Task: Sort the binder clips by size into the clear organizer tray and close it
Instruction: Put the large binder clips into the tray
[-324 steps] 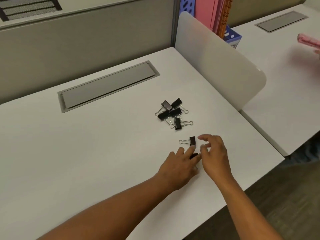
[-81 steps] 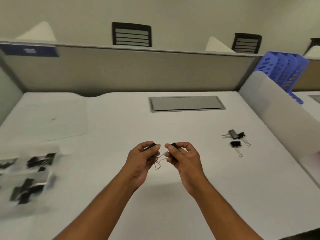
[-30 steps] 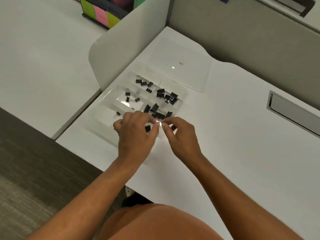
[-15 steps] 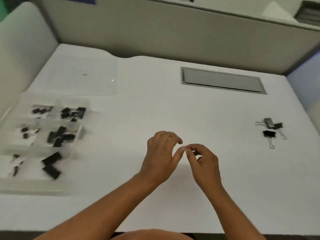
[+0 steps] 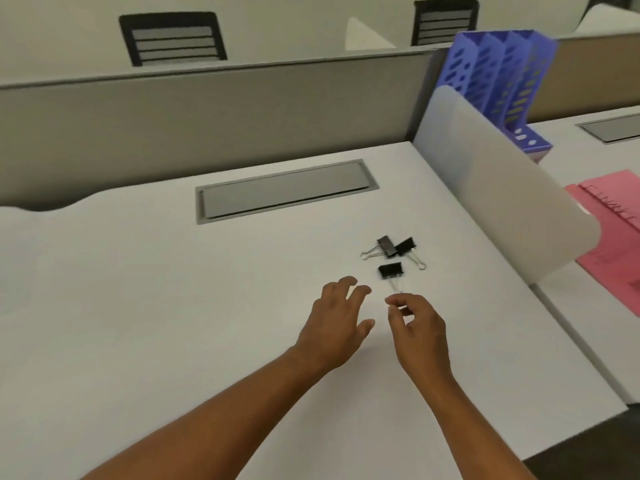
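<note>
Three black binder clips lie on the white desk: one nearest me (image 5: 391,270) with its wire handles pointing at my right hand, and two touching each other just behind it, a left one (image 5: 386,246) and a right one (image 5: 406,246). My left hand (image 5: 337,323) hovers with its fingers spread, a short way left of the nearest clip. My right hand (image 5: 417,327) has loosely curled fingers and holds nothing; its fingertips are right at the ends of the nearest clip's handles. The clear organizer tray is out of view.
A grey cable hatch (image 5: 284,190) is set into the desk behind the clips. A frosted divider panel (image 5: 498,199) bounds the desk on the right, with blue file holders (image 5: 498,81) and pink folders (image 5: 616,233) beyond it. A beige partition (image 5: 207,112) runs along the back.
My view has swung right, away from the tray, which has left the frame. Both hands have moved from the desk's middle up to the three loose clips, and they have spread apart.
</note>
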